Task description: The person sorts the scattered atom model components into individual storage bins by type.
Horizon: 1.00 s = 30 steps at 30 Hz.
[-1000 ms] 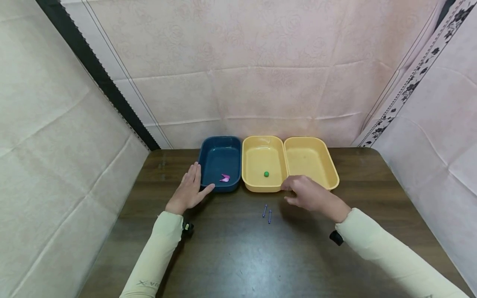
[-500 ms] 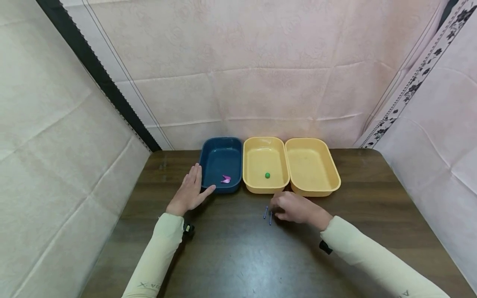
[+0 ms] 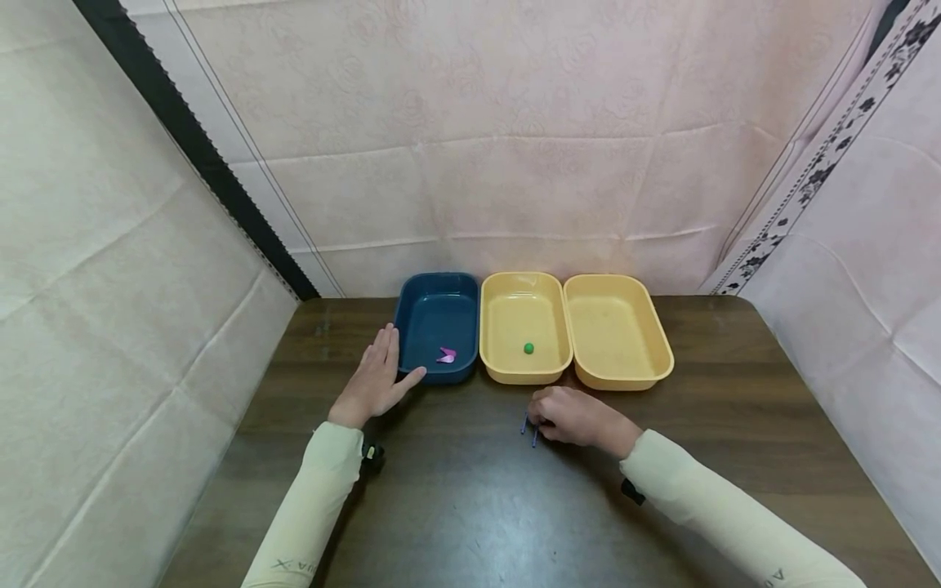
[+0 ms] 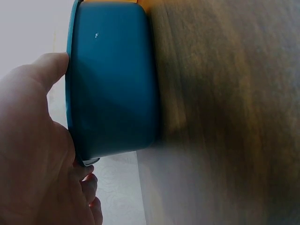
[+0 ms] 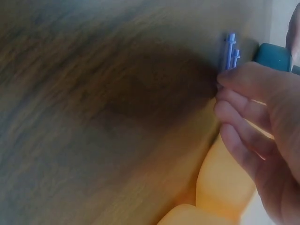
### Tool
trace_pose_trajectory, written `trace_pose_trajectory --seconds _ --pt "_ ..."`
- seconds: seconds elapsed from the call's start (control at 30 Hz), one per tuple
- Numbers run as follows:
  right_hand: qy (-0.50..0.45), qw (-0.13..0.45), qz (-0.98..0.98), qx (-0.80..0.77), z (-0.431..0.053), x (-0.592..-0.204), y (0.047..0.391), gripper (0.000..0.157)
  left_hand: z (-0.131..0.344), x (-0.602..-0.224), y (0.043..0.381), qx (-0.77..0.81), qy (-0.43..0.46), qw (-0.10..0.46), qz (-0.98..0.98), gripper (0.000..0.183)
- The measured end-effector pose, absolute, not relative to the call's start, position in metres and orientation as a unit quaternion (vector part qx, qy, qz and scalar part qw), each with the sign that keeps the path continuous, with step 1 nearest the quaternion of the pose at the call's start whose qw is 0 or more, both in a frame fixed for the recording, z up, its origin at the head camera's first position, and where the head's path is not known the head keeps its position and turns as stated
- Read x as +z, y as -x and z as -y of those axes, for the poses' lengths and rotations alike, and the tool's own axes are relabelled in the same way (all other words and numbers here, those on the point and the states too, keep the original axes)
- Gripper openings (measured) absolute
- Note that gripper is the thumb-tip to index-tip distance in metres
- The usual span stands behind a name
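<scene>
In the head view my left hand (image 3: 373,380) lies with straight fingers along the left rim of the dark blue tray (image 3: 444,378); its thumb points over the front corner. The left wrist view shows the thumb touching that rim. My right hand (image 3: 577,419) is low over the table, in front of the yellow trays. Its thumb and fingertips pinch the end of a thin blue stick (image 5: 229,50) with a small collar. A second, similar blue stick (image 5: 236,59) lies close beside it. The fingers hide part of both sticks.
A pink piece (image 3: 446,356) lies in the blue tray. The middle yellow tray (image 3: 520,378) holds a green ball (image 3: 528,348). Beside it stands another yellow tray (image 3: 623,384). Behind the brown wooden table (image 3: 456,506) hangs a pale cloth (image 3: 529,196).
My right hand has moved left and toward me, from the front of the yellow trays to the blue sticks, and its fingers have closed there. The left hand has stayed at the blue tray.
</scene>
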State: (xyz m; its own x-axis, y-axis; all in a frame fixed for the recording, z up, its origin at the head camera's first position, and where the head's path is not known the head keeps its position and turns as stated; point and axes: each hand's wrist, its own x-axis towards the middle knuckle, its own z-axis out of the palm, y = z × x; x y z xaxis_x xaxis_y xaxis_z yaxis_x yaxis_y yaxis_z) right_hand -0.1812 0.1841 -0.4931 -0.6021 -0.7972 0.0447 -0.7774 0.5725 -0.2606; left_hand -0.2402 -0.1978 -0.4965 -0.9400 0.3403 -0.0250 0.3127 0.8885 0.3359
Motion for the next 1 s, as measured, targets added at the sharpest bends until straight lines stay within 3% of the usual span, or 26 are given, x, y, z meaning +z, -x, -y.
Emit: trace_pose_trajectory --seconds 0.67,1.0 --pt "0.402 0.081 -0.892 -0.189 -0.203 -0.468 0.171 0.020 0.194 -0.489 0.237 0.173 -0.162 0.045 -0.970 0.105" --pt "0.392 0.055 -0.898 -0.194 -0.224 -0.439 0.166 0.020 0.195 -0.489 0.237 0.171 -0.162 0.047 -0.971 0.106"
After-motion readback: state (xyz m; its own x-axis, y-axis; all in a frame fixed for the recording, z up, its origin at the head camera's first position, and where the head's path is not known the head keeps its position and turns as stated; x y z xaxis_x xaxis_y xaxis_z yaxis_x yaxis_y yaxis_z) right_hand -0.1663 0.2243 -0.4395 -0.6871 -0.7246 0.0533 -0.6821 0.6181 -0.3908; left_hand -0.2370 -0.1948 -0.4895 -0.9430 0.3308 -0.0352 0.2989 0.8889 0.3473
